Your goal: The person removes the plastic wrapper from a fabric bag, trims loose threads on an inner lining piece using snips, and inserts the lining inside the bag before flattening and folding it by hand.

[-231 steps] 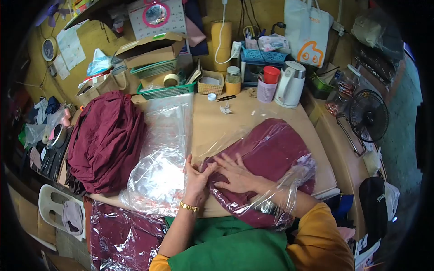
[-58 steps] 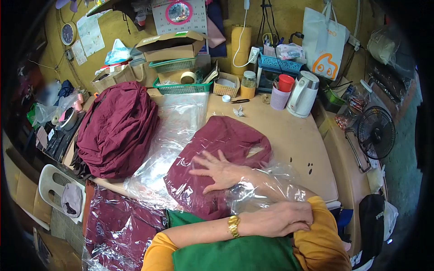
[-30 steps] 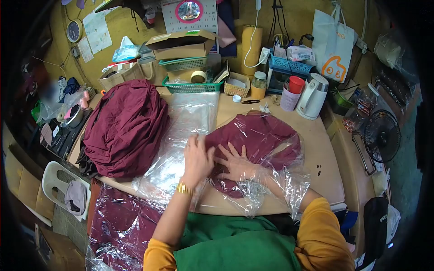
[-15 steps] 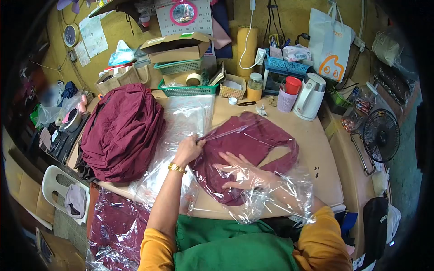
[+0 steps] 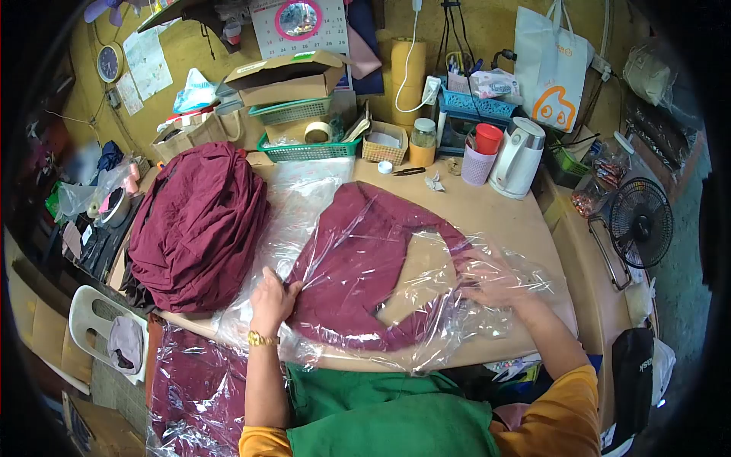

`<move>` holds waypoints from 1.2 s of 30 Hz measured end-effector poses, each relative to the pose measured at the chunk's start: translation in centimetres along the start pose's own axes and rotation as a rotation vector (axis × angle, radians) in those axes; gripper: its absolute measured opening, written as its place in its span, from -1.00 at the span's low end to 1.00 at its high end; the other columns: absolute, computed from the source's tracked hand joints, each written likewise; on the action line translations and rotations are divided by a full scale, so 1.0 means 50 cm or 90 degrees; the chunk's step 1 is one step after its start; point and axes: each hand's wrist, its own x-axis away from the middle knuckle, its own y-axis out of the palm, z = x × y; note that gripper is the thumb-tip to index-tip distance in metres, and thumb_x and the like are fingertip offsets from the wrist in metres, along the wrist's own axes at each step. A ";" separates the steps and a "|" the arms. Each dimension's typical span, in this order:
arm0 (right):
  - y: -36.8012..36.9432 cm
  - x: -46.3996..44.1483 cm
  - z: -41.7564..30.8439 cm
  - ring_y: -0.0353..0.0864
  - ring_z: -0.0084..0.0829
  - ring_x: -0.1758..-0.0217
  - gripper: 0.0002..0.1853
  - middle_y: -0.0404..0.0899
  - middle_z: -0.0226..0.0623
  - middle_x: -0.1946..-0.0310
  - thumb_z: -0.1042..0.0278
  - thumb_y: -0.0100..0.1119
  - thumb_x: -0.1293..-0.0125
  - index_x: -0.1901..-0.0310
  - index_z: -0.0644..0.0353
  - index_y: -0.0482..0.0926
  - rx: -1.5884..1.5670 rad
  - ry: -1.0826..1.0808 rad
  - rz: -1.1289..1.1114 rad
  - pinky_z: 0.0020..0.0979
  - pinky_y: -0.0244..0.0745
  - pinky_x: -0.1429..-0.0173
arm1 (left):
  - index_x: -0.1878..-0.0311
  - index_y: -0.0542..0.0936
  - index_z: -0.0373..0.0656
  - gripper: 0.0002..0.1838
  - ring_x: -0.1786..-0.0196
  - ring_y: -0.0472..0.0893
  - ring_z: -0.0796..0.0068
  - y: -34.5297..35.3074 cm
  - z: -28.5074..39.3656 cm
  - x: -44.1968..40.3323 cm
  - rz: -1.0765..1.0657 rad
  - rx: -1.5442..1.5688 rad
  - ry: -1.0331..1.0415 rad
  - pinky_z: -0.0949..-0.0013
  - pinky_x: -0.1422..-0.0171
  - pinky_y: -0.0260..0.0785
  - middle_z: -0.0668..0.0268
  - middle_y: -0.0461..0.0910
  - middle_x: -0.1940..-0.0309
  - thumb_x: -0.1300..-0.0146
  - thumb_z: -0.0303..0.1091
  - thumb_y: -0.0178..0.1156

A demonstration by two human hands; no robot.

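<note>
A maroon garment (image 5: pixel 358 236) lies spread on the table inside a clear plastic bag (image 5: pixel 499 324), with a gap of bare tabletop showing between its parts. My left hand (image 5: pixel 274 299), a gold watch on its wrist, is closed at the left edge, pinching the bag beside the cloth. On the opposite side, my right hand (image 5: pixel 491 280) has its fingers bent at the garment's right strip; shiny plastic partly covers and blurs them. More clear plastic bags (image 5: pixel 297 198) lie flat under the left side of the garment.
A tall heap of maroon cloth (image 5: pixel 198 228) stands at the left. Along the back are green baskets (image 5: pixel 304 151), a jar (image 5: pixel 422 143), small snips (image 5: pixel 409 171), a red cup (image 5: pixel 488 139) and a white kettle (image 5: pixel 518 158). Bagged maroon cloth (image 5: pixel 194 392) hangs below the front edge.
My right hand has moved right from lying flat on the garment to its right side. My left hand has shifted left and toward me. The garment is now spread wider and flatter within the plastic.
</note>
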 end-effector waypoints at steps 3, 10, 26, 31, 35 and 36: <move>0.003 -0.028 -0.026 0.44 -0.29 -0.36 -0.65 0.61 -0.31 -0.11 0.00 0.34 -0.19 0.13 0.06 0.67 0.017 0.008 -0.010 0.20 -0.15 -0.60 | -0.33 0.35 -0.25 -0.14 -0.47 0.27 -0.11 -0.035 0.078 0.028 0.172 -0.088 0.203 -0.13 -0.48 0.12 -0.14 0.27 -0.42 -0.12 0.13 0.38; 0.034 -0.082 -0.025 0.52 -0.24 -0.24 -0.63 0.63 -0.21 -0.03 0.02 0.18 -0.29 0.00 0.05 0.66 0.132 0.114 -0.197 0.21 0.02 -0.47 | -0.56 0.17 -0.04 -0.06 -0.61 -0.03 -0.08 0.131 0.112 0.033 0.014 -0.112 0.334 -0.47 -0.52 -0.28 0.01 0.01 -0.58 -0.28 0.40 0.02; 0.204 -0.327 -0.049 0.23 -0.07 -0.48 -0.42 0.19 0.02 -0.45 0.21 0.14 -0.34 -0.36 0.19 0.34 0.097 -0.140 -0.071 0.00 0.13 -0.49 | -0.51 0.24 -0.13 -0.01 -0.64 -0.10 -0.05 0.069 0.169 0.048 -0.185 -0.177 0.315 -0.47 -0.53 -0.33 -0.04 0.01 -0.57 -0.25 0.49 -0.05; 0.232 -0.376 -0.061 0.07 -0.05 -0.58 -0.40 0.06 0.01 -0.53 0.19 0.09 -0.30 -0.34 0.28 0.40 0.023 -0.163 0.111 0.01 0.05 -0.56 | -0.57 0.13 -0.11 0.01 -0.63 -0.15 -0.11 0.120 0.143 0.080 -0.072 -0.145 0.338 -0.50 -0.51 -0.35 -0.03 -0.06 -0.59 -0.27 0.48 -0.07; 0.207 -0.420 -0.091 -0.06 0.07 -0.61 -0.15 0.01 0.05 -0.55 -0.35 -0.05 -0.37 -0.50 0.12 0.18 0.093 0.186 -0.221 0.14 -0.15 -0.59 | -0.57 0.14 -0.09 -0.03 -0.63 -0.13 -0.12 0.119 0.128 0.098 -0.036 -0.112 0.285 -0.54 -0.49 -0.30 -0.04 -0.05 -0.59 -0.30 0.44 -0.07; 0.236 -0.424 -0.076 -0.06 0.07 -0.61 -0.15 0.01 0.05 -0.55 -0.35 -0.05 -0.37 -0.50 0.12 0.18 0.093 0.183 -0.221 0.14 -0.15 -0.59 | -0.57 0.14 -0.07 -0.03 -0.63 -0.13 -0.09 0.113 0.127 0.101 -0.054 -0.112 0.285 -0.54 -0.48 -0.29 0.00 -0.05 -0.60 -0.29 0.45 -0.08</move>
